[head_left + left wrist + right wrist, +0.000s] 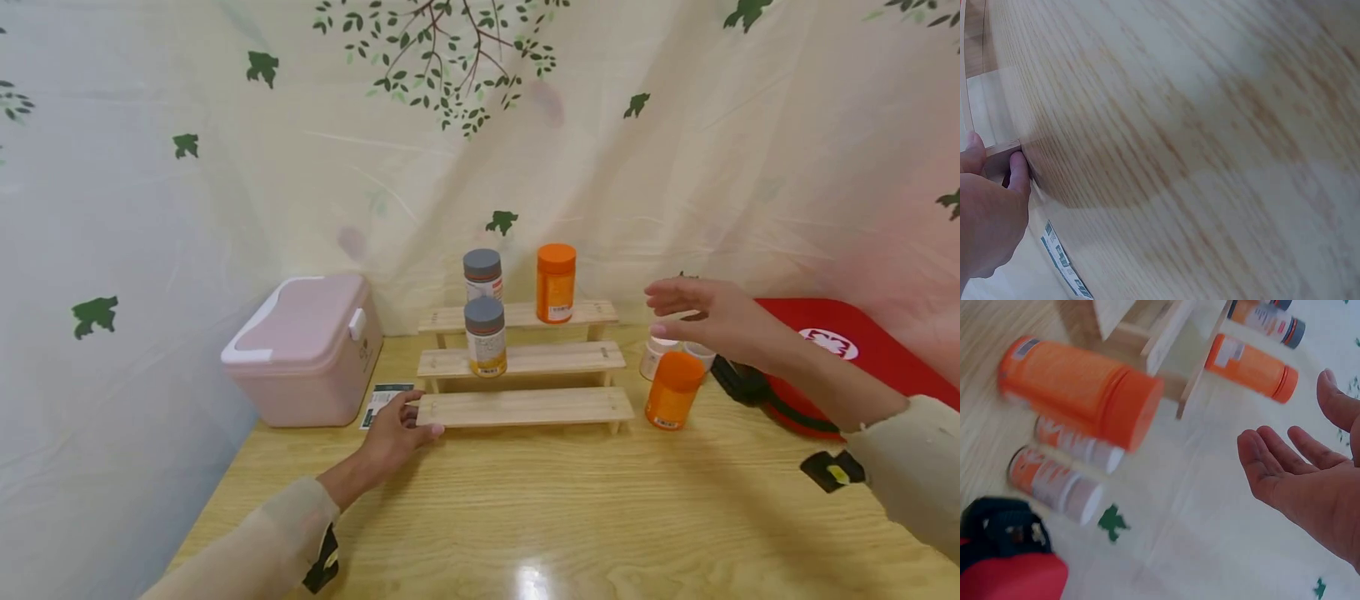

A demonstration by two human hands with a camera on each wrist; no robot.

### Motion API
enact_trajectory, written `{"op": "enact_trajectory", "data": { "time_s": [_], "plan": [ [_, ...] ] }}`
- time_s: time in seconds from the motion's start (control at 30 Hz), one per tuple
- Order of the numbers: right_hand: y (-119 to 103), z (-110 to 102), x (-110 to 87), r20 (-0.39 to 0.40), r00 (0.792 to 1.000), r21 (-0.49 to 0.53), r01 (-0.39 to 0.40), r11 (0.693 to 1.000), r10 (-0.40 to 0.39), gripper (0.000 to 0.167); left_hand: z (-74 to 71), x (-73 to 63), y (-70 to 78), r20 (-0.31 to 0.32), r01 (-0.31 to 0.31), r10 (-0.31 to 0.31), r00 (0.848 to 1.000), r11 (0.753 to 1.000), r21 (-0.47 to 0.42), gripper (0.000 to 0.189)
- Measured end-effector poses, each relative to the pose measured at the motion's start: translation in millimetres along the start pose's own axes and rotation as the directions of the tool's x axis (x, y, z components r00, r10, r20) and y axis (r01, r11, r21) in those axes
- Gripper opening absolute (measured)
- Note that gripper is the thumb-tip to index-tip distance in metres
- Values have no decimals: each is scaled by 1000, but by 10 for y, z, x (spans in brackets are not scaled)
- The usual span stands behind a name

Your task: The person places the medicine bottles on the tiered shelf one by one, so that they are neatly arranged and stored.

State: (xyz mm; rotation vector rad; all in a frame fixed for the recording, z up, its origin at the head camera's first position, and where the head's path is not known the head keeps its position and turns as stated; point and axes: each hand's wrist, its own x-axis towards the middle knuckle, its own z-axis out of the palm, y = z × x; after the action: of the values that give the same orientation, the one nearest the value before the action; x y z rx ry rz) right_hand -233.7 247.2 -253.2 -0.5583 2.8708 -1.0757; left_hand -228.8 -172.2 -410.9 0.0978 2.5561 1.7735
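A three-step wooden rack (525,407) stands on the table. My left hand (392,433) grips the left end of its lowest step; in the left wrist view, thumb and finger pinch the wood's end (1002,152). On the top step are an orange bottle (556,285) and a grey-capped bottle (482,268). Another grey-capped bottle (486,340) occupies the middle step. My right hand (723,323) hovers right of the rack, holding nothing, fingers relaxed and apart from the thumb. Below it are a larger orange bottle (673,392) and two white-capped bottles (1054,484), partly hidden in the head view.
At the left sits a pink lidded box (307,350), with a printed card (382,400) between it and the rack. A red bag (862,350) with a black buckle (738,382) lies at the right. Leaf-patterned cloth (420,192) hangs behind.
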Motion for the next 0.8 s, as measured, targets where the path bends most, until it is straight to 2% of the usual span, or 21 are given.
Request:
{"op": "enact_trajectory", "data": {
  "time_s": [0.23,0.53,0.8],
  "plan": [
    [366,-148,-260,-114,993,-69,-37,997,28,62,-6,10,-20,2,-8,8,1000,1000,3,62],
    [650,-120,-408,-104,989,-111,-119,987,108,72,6,15,-23,6,12,-12,1000,1000,-18,64],
    [801,20,-473,-105,992,-100,-85,991,75,71,1,17,-28,3,7,-7,1000,1000,-24,63]
  ]
}}
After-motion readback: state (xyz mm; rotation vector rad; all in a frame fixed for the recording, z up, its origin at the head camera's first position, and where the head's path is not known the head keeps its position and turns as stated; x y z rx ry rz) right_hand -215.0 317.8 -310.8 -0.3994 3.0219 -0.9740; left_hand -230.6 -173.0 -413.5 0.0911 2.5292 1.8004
